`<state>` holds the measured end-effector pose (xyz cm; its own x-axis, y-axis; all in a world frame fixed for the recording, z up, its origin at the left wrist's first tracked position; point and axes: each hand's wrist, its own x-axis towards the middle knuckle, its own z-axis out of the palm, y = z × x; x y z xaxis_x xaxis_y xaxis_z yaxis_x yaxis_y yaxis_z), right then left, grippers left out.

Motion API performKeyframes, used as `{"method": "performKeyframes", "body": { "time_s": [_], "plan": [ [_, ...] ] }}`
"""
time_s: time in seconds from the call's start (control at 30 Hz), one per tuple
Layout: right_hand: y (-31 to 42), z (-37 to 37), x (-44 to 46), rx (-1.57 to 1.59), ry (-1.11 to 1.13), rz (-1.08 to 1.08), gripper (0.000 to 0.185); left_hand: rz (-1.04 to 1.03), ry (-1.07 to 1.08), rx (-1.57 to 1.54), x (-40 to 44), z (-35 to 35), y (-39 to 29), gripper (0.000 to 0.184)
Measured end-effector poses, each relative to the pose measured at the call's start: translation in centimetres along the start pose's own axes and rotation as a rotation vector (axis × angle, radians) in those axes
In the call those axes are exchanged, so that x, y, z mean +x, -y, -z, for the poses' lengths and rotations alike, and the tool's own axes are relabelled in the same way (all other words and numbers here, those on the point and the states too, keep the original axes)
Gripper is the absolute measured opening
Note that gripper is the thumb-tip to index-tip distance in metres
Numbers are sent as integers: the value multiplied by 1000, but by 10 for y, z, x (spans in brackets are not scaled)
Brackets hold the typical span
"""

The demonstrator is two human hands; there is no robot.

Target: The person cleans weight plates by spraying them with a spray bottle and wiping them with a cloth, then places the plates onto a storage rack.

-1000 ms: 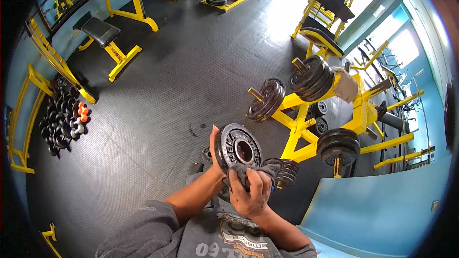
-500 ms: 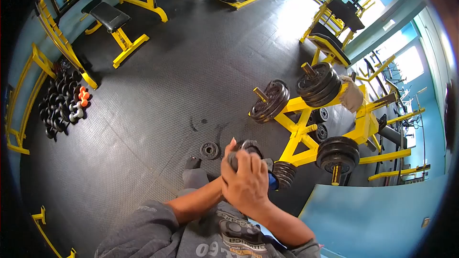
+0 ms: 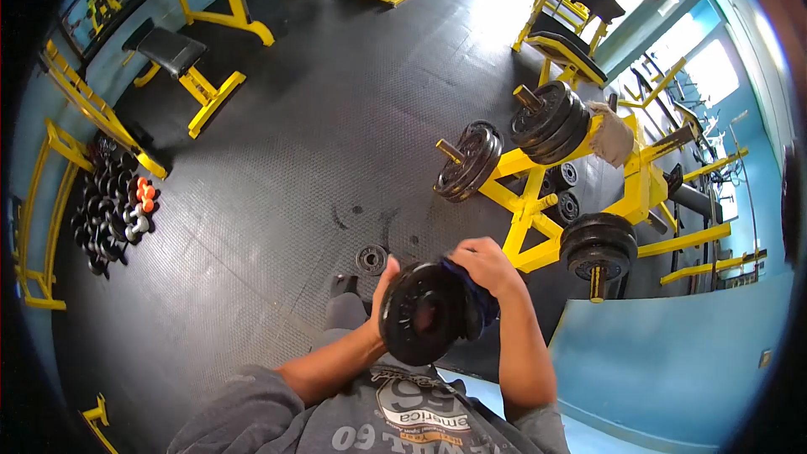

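Note:
A black weight plate (image 3: 420, 319) is held in front of my torso, its round face turned up toward me. My left hand (image 3: 383, 290) grips its left rim, thumb up and the other fingers hidden behind it. At the upper right edge, my right hand (image 3: 487, 264) is closed on a dark blue cloth (image 3: 481, 296) that lies against the plate. Part of the cloth is hidden by the plate and hand. On the floor just beyond, a small weight plate (image 3: 371, 260) lies flat near my shoe (image 3: 343, 285).
A yellow plate rack (image 3: 528, 217) loaded with black plates (image 3: 551, 122) stands close on my right, a beige cloth (image 3: 612, 136) draped over it. Dumbbells (image 3: 105, 202) are piled at the left wall near a bench (image 3: 172, 50). A blue partition (image 3: 664, 353) is at lower right.
My hands were close together, right over left. Now they are apart, the plate's round face shows between them, and my right hand has moved up and right with the blue cloth.

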<state>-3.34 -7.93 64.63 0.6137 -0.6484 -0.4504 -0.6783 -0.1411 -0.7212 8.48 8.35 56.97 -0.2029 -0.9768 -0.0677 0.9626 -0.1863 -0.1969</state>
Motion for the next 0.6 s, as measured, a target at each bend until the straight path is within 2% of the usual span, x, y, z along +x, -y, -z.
{"method": "performKeyframes", "body": {
  "time_s": [0.03,0.1,0.13,0.2,0.27,0.3,0.33,0.43,0.5,0.53,0.6],
  "plan": [
    [-7,4,-9,15,-16,1,34,43,20,-35,-3,4,-6,90],
    [-15,8,-32,-111,32,-102,41,57,-36,52,-12,-12,-13,94],
    [-5,9,-45,-119,-4,-230,47,48,-82,125,-13,-23,-19,100],
    [-43,-8,-46,65,-26,-290,44,70,-41,161,-14,-22,-40,106],
    [-46,-26,-43,277,20,-66,31,-21,76,234,-11,-27,-62,103],
    [-53,-43,-35,410,37,42,37,-35,82,205,-11,-45,-67,97],
    [-42,-51,-28,483,152,75,59,-17,85,220,-8,-51,-80,97],
    [-9,-90,5,628,223,179,69,-62,96,374,-7,-67,-126,94],
    [26,-114,31,1000,385,286,72,-115,96,325,-7,-78,-159,91],
    [48,-124,43,1011,373,292,72,-101,93,334,-6,-81,-180,91],
    [89,-139,69,1248,254,110,70,-149,72,407,0,-88,-221,92]
  ]
}}
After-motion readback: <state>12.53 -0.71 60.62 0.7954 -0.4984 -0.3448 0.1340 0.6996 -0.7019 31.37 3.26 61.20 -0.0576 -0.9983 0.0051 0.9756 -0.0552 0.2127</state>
